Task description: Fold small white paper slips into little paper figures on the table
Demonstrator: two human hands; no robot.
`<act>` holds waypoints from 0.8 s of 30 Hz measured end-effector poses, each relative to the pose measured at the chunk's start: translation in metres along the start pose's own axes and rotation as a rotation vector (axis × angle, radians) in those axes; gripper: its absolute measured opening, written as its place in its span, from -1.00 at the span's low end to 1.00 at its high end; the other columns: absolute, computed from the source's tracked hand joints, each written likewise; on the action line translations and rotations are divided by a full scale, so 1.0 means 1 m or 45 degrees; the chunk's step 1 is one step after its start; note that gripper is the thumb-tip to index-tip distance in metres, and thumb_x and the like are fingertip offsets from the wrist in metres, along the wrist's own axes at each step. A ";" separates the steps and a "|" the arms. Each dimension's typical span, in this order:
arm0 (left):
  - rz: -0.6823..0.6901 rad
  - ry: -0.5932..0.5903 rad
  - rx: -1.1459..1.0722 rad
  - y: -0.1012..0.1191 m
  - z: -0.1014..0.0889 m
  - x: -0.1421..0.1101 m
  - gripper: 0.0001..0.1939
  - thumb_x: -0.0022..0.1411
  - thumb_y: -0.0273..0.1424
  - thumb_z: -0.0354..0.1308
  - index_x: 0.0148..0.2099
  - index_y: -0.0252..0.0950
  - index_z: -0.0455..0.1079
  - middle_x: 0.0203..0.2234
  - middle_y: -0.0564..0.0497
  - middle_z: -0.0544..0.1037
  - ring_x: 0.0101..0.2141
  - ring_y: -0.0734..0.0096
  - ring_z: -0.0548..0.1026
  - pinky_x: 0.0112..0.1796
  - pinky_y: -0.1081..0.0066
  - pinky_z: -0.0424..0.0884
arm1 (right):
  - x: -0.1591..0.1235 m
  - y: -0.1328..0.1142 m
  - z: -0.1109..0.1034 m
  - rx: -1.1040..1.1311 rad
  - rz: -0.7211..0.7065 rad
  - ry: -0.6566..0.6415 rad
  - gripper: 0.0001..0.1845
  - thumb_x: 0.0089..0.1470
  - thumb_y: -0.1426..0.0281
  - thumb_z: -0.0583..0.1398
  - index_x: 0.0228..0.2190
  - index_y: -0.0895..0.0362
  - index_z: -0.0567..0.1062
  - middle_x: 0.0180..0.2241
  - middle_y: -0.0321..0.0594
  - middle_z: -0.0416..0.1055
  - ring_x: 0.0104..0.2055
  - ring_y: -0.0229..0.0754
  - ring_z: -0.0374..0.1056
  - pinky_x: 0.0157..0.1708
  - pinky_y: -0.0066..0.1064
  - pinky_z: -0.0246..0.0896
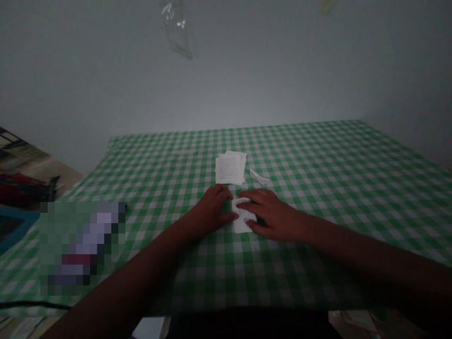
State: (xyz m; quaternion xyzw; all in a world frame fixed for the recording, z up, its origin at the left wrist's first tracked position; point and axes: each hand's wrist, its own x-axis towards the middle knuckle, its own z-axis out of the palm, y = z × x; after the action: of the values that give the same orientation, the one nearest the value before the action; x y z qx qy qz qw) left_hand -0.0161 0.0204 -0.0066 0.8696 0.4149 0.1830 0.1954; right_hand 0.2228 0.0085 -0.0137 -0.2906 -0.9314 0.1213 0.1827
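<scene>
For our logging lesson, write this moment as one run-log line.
left hand: touching small white printed paper | right hand: touching same paper | beyond: stacked white printed sheets

Dim, greyish light, dark foreground, pixelated patch left

Printed white sheet, small and partly covered by fingers, lies flat on green-and-white checked cloth, its long side pointing away from the viewer.

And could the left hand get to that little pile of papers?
Probably yes. The pile of papers lies just past the fingers of the left hand, and nothing seems to stand between. Its thumb just looks to be resting on the small sheet first.
</scene>
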 end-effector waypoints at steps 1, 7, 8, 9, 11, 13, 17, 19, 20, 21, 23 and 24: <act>0.003 -0.004 -0.005 0.001 -0.001 0.000 -0.62 0.14 -0.29 0.30 -0.03 -0.23 0.30 -0.03 -0.09 0.34 0.00 0.16 0.35 0.05 0.10 0.33 | 0.000 0.000 0.000 0.001 0.001 -0.005 -0.50 0.18 0.28 0.13 0.13 0.13 0.35 0.18 0.03 0.24 0.16 0.10 0.17 0.10 0.04 0.09; 0.009 -0.012 -0.009 0.002 -0.002 -0.001 -0.61 0.14 -0.26 0.29 -0.02 -0.21 0.30 -0.02 -0.09 0.34 0.02 0.13 0.35 0.07 0.06 0.32 | 0.000 -0.001 -0.001 0.000 0.014 -0.023 -0.51 0.19 0.28 0.12 0.13 0.13 0.35 0.19 0.03 0.23 0.18 0.08 0.15 0.11 0.03 0.08; 0.012 -0.011 -0.009 0.001 -0.002 -0.001 -0.60 0.14 -0.25 0.29 -0.02 -0.21 0.29 -0.02 -0.09 0.34 0.02 0.13 0.35 0.06 0.06 0.33 | 0.000 -0.001 -0.001 0.001 0.013 -0.023 -0.51 0.19 0.29 0.12 0.13 0.13 0.36 0.19 0.02 0.23 0.18 0.08 0.15 0.11 0.03 0.08; 0.014 -0.008 -0.009 0.001 -0.002 -0.001 -0.60 0.14 -0.25 0.29 -0.02 -0.21 0.29 -0.03 -0.10 0.34 0.01 0.13 0.35 0.06 0.06 0.33 | 0.000 -0.001 -0.001 0.004 0.013 -0.023 -0.51 0.19 0.29 0.12 0.13 0.13 0.36 0.19 0.02 0.22 0.18 0.08 0.15 0.12 0.02 0.07; 0.015 -0.004 -0.008 0.001 -0.002 -0.001 -0.60 0.14 -0.26 0.29 -0.02 -0.22 0.29 -0.02 -0.10 0.33 0.02 0.12 0.35 0.06 0.07 0.33 | 0.000 -0.001 -0.002 0.011 0.011 -0.018 -0.51 0.19 0.29 0.12 0.13 0.13 0.36 0.19 0.02 0.23 0.18 0.08 0.15 0.11 0.03 0.08; 0.018 0.002 -0.008 0.000 -0.002 -0.001 -0.61 0.14 -0.26 0.29 -0.03 -0.21 0.29 -0.02 -0.09 0.34 0.02 0.13 0.35 0.06 0.07 0.33 | 0.000 -0.001 -0.002 0.017 0.010 -0.014 -0.51 0.18 0.29 0.12 0.13 0.13 0.36 0.18 0.02 0.24 0.17 0.08 0.16 0.11 0.03 0.08; 0.032 0.016 -0.007 -0.001 0.000 -0.002 -0.61 0.14 -0.27 0.30 -0.03 -0.21 0.29 -0.03 -0.08 0.34 0.00 0.14 0.36 0.05 0.07 0.33 | 0.000 0.000 -0.001 0.002 0.017 -0.028 -0.51 0.19 0.28 0.12 0.14 0.12 0.35 0.19 0.02 0.23 0.16 0.09 0.16 0.11 0.04 0.08; 0.036 0.023 -0.010 -0.002 0.000 -0.001 -0.60 0.13 -0.27 0.30 -0.03 -0.22 0.29 -0.03 -0.09 0.34 0.00 0.14 0.35 0.04 0.07 0.34 | 0.000 0.000 -0.001 -0.009 0.018 -0.030 -0.51 0.19 0.28 0.12 0.14 0.13 0.35 0.19 0.03 0.22 0.17 0.09 0.16 0.11 0.04 0.08; 0.036 0.021 -0.012 -0.002 0.001 -0.001 -0.60 0.13 -0.26 0.30 -0.03 -0.22 0.29 -0.03 -0.10 0.34 0.00 0.13 0.35 0.04 0.08 0.34 | 0.000 0.000 -0.001 -0.010 0.016 -0.028 -0.51 0.19 0.29 0.12 0.13 0.14 0.36 0.19 0.03 0.22 0.17 0.09 0.15 0.11 0.03 0.08; 0.034 0.022 -0.012 -0.002 0.001 -0.001 -0.60 0.13 -0.26 0.30 -0.03 -0.23 0.29 -0.03 -0.10 0.34 0.01 0.13 0.35 0.04 0.08 0.34 | 0.000 0.000 -0.001 -0.008 0.013 -0.027 -0.51 0.19 0.29 0.12 0.13 0.14 0.36 0.19 0.03 0.23 0.17 0.08 0.15 0.11 0.03 0.08; 0.028 0.020 -0.006 -0.002 0.001 -0.001 -0.60 0.13 -0.26 0.31 -0.03 -0.22 0.29 -0.03 -0.09 0.34 0.01 0.14 0.35 0.04 0.09 0.33 | 0.000 -0.001 -0.002 -0.003 0.013 -0.027 -0.51 0.19 0.29 0.12 0.13 0.14 0.36 0.18 0.03 0.24 0.17 0.08 0.15 0.11 0.02 0.08; 0.025 0.016 0.001 -0.002 0.001 -0.001 -0.60 0.13 -0.26 0.31 -0.03 -0.22 0.29 -0.03 -0.08 0.34 0.01 0.15 0.35 0.05 0.09 0.33 | 0.000 -0.001 -0.002 -0.001 0.015 -0.028 -0.51 0.19 0.29 0.12 0.13 0.14 0.36 0.18 0.03 0.24 0.17 0.08 0.15 0.11 0.02 0.08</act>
State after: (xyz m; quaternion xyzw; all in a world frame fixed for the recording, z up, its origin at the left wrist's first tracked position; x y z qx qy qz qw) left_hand -0.0177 0.0202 -0.0086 0.8725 0.4077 0.1902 0.1905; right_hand 0.2236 0.0078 -0.0117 -0.2949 -0.9316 0.1253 0.1716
